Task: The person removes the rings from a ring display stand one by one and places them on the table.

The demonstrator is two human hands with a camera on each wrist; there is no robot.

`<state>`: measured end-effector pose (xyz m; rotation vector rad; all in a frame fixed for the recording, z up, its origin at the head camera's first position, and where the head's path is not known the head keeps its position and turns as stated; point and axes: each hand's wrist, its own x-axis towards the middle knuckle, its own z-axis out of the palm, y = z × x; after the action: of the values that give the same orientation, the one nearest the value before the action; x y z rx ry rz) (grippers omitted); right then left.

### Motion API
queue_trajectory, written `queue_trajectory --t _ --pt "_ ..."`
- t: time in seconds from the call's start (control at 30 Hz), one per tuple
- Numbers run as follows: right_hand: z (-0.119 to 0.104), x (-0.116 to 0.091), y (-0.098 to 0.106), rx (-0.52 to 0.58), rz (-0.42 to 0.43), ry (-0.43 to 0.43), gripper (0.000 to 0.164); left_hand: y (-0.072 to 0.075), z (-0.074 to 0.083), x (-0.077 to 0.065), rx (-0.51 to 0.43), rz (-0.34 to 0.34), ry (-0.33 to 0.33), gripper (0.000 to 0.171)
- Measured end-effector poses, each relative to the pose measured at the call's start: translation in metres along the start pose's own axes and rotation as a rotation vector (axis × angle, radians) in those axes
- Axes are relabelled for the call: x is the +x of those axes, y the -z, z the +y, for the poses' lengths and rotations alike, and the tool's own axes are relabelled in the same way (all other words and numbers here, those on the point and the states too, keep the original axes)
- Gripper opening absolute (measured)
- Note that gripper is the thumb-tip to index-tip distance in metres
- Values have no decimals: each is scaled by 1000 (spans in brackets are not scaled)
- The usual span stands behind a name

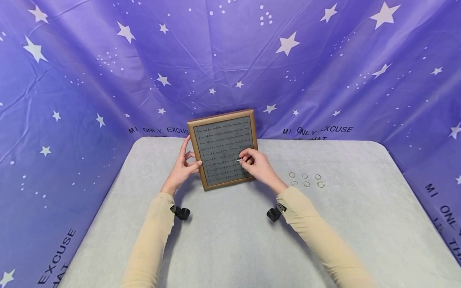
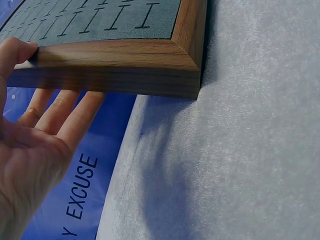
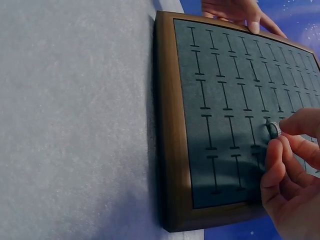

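Note:
A ring display board with a brown wooden frame (image 1: 221, 119) and a grey slotted panel (image 3: 215, 95) stands tilted, its bottom edge on the table. My left hand (image 1: 183, 170) grips the frame's left side, thumb on the front rim and the other fingers (image 2: 75, 112) behind it. With thumb and fingertips, my right hand (image 1: 260, 165) pinches a small silver ring (image 3: 274, 130). The ring is at the panel's surface by a slot, right of the middle in the head view; how deep it sits cannot be told. Rows of short slots cover the panel, and no other ring shows in them.
Several thin rings (image 1: 306, 180) lie in two rows on the grey table (image 1: 230, 240), right of the right hand. A purple star-printed cloth (image 1: 216, 60) hangs behind and at both sides. Each wrist wears a small black camera (image 1: 181, 213).

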<state>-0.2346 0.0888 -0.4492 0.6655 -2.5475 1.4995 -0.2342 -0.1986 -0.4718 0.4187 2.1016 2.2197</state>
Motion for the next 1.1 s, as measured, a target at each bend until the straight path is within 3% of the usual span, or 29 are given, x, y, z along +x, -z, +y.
queue_trajectory --t 0.6,0.9,1.1 --pt "4 -2 -13 -87 81 27 4 0 1 -1 23 -7 -3 95" --pt "2 -3 -6 -57 32 30 12 0 3 -1 23 -3 46 95" --pt "0 -4 -3 -48 0 36 10 -4 17 -5 33 -14 54 94"
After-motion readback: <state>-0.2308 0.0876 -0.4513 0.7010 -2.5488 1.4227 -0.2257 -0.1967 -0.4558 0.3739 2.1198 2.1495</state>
